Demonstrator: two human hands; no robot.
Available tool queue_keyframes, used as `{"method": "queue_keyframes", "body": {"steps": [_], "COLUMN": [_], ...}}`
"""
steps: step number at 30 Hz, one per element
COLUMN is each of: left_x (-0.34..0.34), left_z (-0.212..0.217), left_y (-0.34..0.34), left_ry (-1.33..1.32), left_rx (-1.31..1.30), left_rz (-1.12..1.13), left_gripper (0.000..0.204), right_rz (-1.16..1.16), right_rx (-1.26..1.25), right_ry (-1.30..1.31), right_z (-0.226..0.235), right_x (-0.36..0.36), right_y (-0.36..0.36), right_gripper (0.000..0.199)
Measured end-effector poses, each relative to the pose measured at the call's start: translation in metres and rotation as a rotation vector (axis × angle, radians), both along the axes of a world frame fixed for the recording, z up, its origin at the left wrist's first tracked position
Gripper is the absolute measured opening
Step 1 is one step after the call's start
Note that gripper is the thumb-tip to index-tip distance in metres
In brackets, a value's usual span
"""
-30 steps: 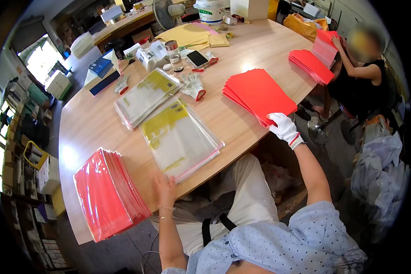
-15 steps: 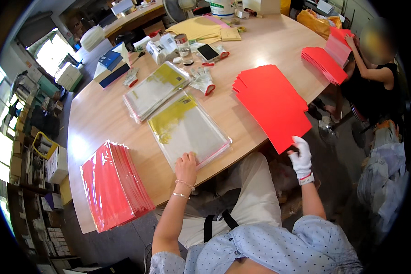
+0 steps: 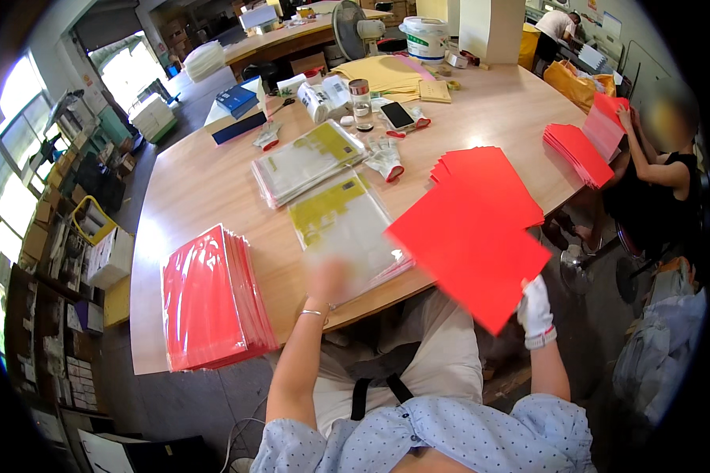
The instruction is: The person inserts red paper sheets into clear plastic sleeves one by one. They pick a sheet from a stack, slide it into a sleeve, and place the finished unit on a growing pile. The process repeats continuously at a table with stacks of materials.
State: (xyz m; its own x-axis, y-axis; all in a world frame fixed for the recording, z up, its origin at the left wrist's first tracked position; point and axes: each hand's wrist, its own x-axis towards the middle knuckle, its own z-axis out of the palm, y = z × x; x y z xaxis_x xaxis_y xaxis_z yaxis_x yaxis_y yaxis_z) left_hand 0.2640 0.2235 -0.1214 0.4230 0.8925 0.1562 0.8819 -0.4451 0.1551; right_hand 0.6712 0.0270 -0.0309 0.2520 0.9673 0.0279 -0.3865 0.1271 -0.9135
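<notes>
My gloved right hand [image 3: 536, 307] pinches the near corner of a red card sheet [image 3: 473, 256], which hangs tilted past the table's front edge. Behind and partly beneath it, a fanned stack of red card sheets [image 3: 493, 177] lies on the table. My bare left hand [image 3: 329, 277] is smeared by motion over the near end of a pile of clear plastic sleeves [image 3: 355, 229] with yellow-green print; its fingers cannot be made out. A second pile of such sleeves [image 3: 312, 162] lies just beyond. At the left, wrapped red packets [image 3: 209, 303] are stacked at a slant.
White gloves [image 3: 385, 158], a glass jar [image 3: 360, 106], a phone [image 3: 397, 116] and a blue box [image 3: 237, 98] sit farther back on the table [image 3: 189, 185]. At the right, a co-worker [image 3: 663, 169] handles red sheets [image 3: 576, 154]. A fan [image 3: 355, 30] and white bucket [image 3: 424, 39] stand behind.
My right hand has lifted a red sheet off the stack and drawn it left over the sleeves' corner. My left hand has blurred in motion near the sleeves. The whole view has shifted.
</notes>
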Motion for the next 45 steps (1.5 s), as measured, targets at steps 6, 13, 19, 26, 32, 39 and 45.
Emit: {"method": "queue_keyframes", "body": {"steps": [6,13,19,26,32,39,45], "left_x": [0.002,0.0,-0.015,0.026,0.085,0.101,0.123], "left_z": [0.035,0.074,0.041,0.042,-0.072,-0.165,-0.083], "left_y": [-0.022,-0.051,-0.043,-0.09,-0.103,-0.177,-0.186], "left_ry": [-0.011,-0.177,-0.339,-1.11,-1.358,-1.052,-1.494], "left_rx": [-0.036,0.415,-0.077,-0.191,-0.449,-0.629,-0.904], "left_rz": [-0.012,0.049,-0.059,0.195,0.158,-0.036,0.367], "left_gripper": [0.033,0.037,0.037,0.029,0.027,0.021,0.02], "right_rz": [0.326,0.036,0.09,0.021,0.117,0.099,0.241], "right_rx": [-0.257,-0.386,-0.321,-0.287,-0.339,-0.465,-0.372], "right_ry": [0.22,0.415,0.445,0.345,0.474,0.358,0.844], "right_z": [-0.009,-0.011,-0.003,-0.005,-0.001,-0.007,-0.097], "right_x": [-0.062,-0.091,-0.102,-0.113,-0.127,-0.151,-0.16], "right_y": [-0.036,-0.042,-0.041,-0.048,-0.063,-0.046,0.027], "right_gripper": [0.042,0.025,0.025,0.02,0.018,0.018,0.012]}}
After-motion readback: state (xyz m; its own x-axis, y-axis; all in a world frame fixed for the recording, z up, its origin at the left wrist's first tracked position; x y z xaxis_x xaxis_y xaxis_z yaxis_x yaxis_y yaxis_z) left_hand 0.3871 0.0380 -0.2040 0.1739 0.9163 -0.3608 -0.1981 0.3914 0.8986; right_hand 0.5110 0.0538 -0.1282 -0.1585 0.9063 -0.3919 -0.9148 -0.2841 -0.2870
